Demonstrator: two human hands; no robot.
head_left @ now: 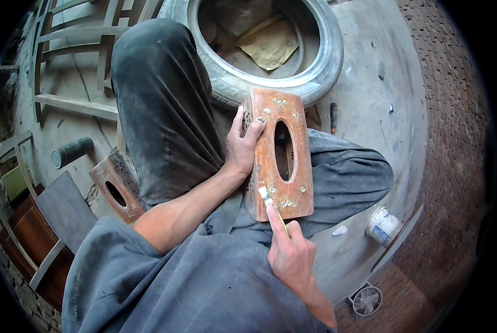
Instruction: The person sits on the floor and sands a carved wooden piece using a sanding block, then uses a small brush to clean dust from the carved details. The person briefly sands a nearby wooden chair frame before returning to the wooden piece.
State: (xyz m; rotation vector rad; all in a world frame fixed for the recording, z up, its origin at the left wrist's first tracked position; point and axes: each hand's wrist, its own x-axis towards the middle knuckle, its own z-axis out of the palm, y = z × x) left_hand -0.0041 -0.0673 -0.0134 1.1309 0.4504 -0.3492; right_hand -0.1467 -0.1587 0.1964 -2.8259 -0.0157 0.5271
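Held over grey trousers (345,177) just right of centre, a wooden box (302,161) shows pale inlays (288,203) at 12 and 6 o'clock; the face appears partly worked, dusty and unpolished. The left hand (243,141) clamps its 10 o'clock edge; the right hand (293,252) pinches a white-tipped tool (264,192) at 7 o'clock. A second box (129,208) lies toward 9 o'clock, untouched

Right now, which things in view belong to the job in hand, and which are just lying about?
Job in hand:
wooden box with oval opening, held by the left hand
white-tipped tool, in the right hand
perhaps the white tub

Apparently lying about:
tyre
wooden frame
dark cylinder
second box, untouched
black-and-orange tool
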